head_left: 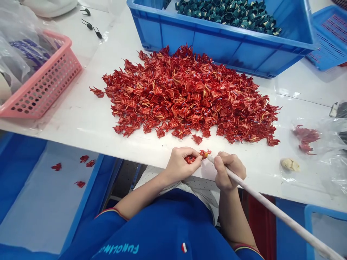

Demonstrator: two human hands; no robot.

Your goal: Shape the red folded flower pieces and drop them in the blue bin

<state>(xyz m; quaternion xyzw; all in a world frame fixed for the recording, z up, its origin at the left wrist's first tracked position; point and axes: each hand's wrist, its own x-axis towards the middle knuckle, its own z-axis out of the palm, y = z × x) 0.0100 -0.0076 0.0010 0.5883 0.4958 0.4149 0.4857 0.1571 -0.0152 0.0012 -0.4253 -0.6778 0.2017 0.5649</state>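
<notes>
At the table's near edge my left hand (181,164) is closed around a small red fabric flower piece (191,159). My right hand (229,169) grips a long white rod (273,209) like a pen, and its tip touches the flower piece between my hands. Just beyond my hands a large heap of the same red flower pieces (189,94) spreads over the white table (81,119). One loose red piece (197,139) lies between the heap and my hands.
A blue crate (217,39) of dark green pieces stands at the back, a blue basket (330,36) to its right. A pink basket (46,83) with plastic bags sits left. A clear bag (320,144) holding red pieces and a beige lump (290,164) lie right. Red pieces (81,169) lie in a lower left tray.
</notes>
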